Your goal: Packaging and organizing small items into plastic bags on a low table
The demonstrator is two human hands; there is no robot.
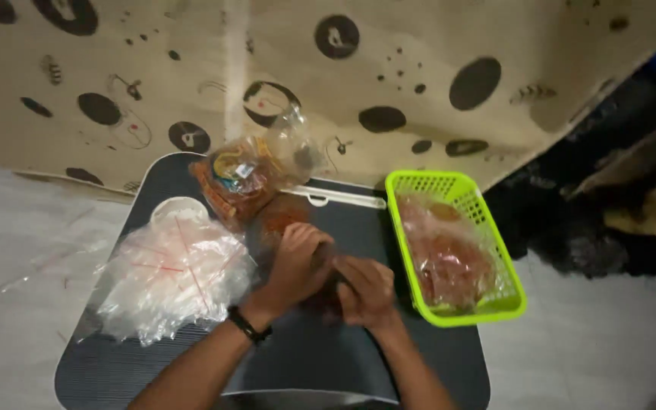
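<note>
Both my hands meet over the middle of a dark grey lap table (298, 364). My left hand (296, 262), with a black band at the wrist, curls around a small clear bag of reddish-orange snack (282, 212). My right hand (366, 292) pinches the same bag from the right side. Most of the bag is hidden under my fingers. Behind it lies a large opened bag of orange snacks (248, 175).
A stack of empty clear plastic bags (172, 273) lies left on the table, over a white round thing (176, 206). A lime-green basket (487, 307) with filled bags stands at the right. A white strip (343, 197) lies at the table's far edge. A patterned beige mat (419, 68) covers the floor behind.
</note>
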